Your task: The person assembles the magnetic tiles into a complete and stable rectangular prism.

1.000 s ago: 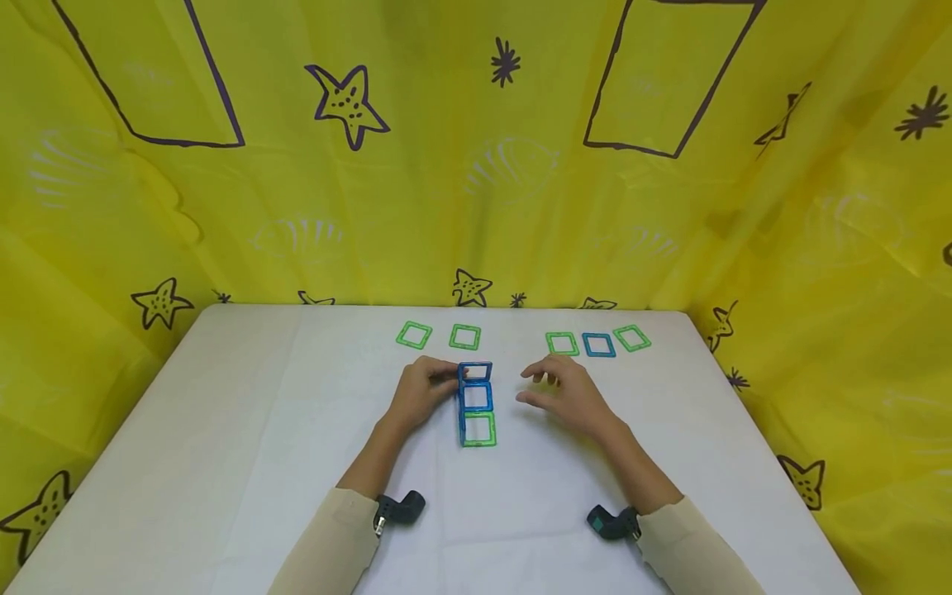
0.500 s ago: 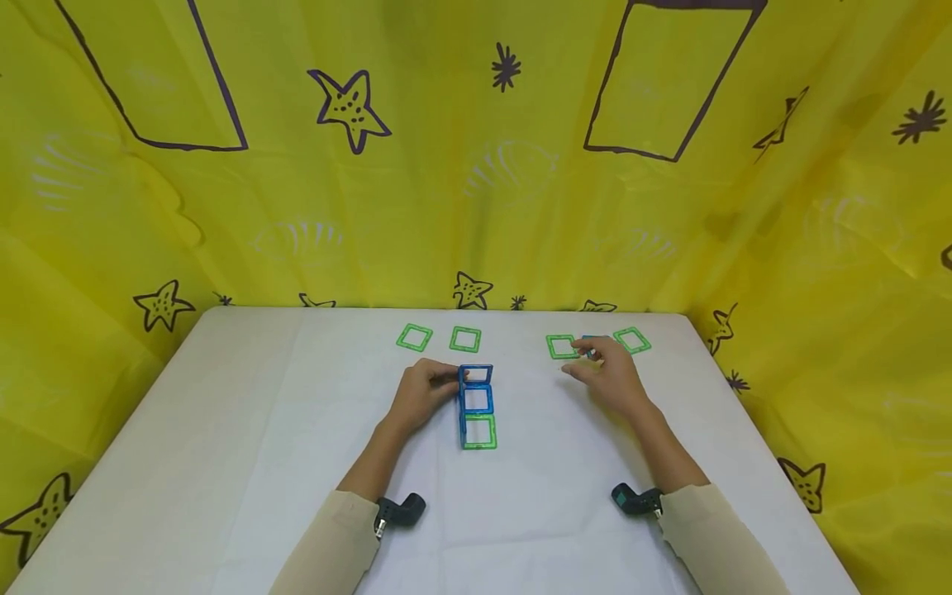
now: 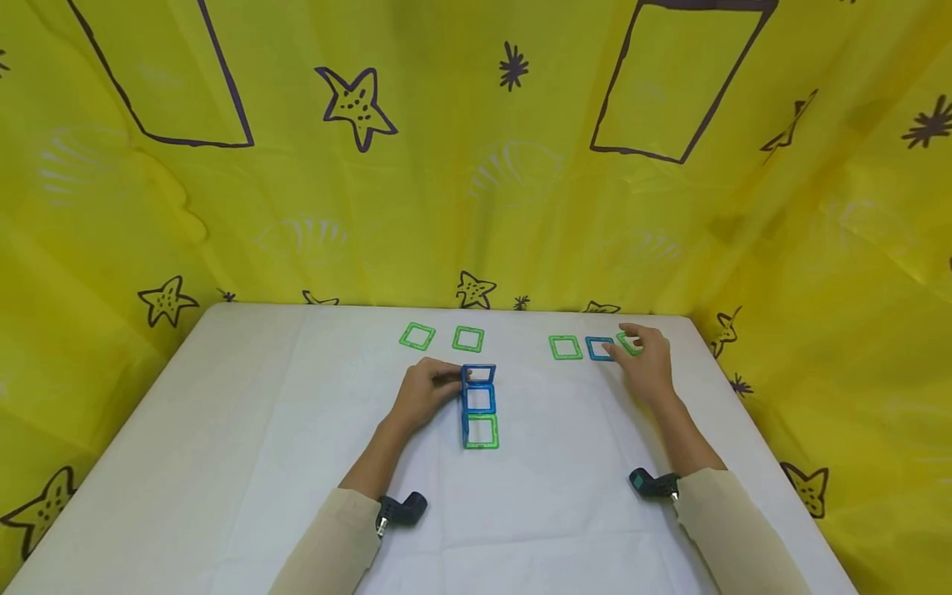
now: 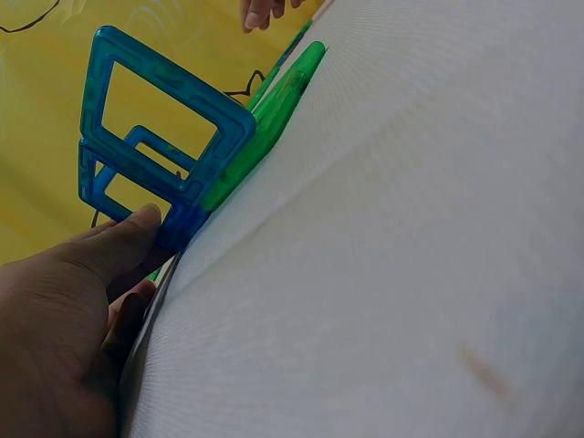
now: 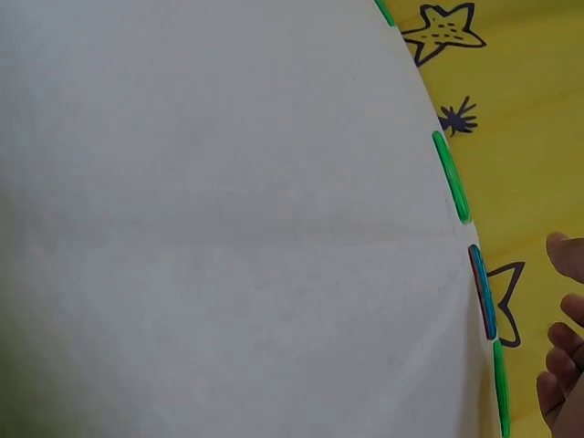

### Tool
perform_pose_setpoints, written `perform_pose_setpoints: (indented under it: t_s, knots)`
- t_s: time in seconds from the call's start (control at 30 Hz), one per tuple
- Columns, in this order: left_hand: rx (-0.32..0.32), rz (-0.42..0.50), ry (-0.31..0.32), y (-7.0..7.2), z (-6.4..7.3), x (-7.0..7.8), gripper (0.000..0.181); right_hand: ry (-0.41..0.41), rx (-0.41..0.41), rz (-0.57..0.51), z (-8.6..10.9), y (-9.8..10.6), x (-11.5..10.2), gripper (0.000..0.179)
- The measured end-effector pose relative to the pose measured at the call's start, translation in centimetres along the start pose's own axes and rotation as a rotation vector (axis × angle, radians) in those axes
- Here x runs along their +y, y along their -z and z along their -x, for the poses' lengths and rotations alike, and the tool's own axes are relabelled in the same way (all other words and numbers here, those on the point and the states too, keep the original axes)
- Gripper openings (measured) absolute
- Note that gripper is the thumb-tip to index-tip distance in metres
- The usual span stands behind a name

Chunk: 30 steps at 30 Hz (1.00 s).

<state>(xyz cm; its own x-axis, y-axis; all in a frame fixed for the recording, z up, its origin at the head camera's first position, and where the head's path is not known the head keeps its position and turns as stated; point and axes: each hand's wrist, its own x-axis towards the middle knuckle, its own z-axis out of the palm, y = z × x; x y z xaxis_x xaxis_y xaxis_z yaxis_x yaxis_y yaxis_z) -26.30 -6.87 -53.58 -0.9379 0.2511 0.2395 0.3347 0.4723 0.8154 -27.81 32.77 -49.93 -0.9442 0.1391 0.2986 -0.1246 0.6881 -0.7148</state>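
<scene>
Two green squares: on the worktop, beyond the joined frames, one leftward, one straight behind;
Left hand: pinching the joined frames at their far left;
Joined frames: blue along left and far end, green at near end;
Green square, blue square, end green square: beyond the joined frames, rightward;
Right hand: right of the joined frames, thumb and fingers parted at the end green square; touch cannot be told.

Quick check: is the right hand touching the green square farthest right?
Apart. The right wrist view shows yellow curtain between the right hand and the green square; the head view only shows them overlapping.
</scene>
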Motion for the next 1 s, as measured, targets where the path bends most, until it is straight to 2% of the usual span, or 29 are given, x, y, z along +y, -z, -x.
perform_pose_setpoints:
  t_s: [0.13,0.3,0.57,0.83,1.0]
  knots:
    - [0.001,-0.001,-0.010,0.0,-0.1,0.0,0.023,-0.045,0.027,0.041,-0.6,0.2,0.8,0.052]
    - [-0.011,-0.007,0.002,-0.1,-0.1,0.0,0.022,-0.162,0.053,0.093,-1.2,0.6,1.8,0.057]
    - [-0.011,-0.004,0.009,-0.1,0.1,0.1,0.022,-0.286,0.032,0.108,-1.3,1.0,2.8,0.065]
    - [0.002,-0.006,-0.004,-0.1,0.2,0.0,0.022,-0.321,0.006,0.147,-1.4,1.1,3.7,0.069]
    - [-0.005,-0.010,0.012,-0.1,0.1,0.1,0.023,-0.334,-0.007,0.180,-1.6,1.1,4.0,0.066]
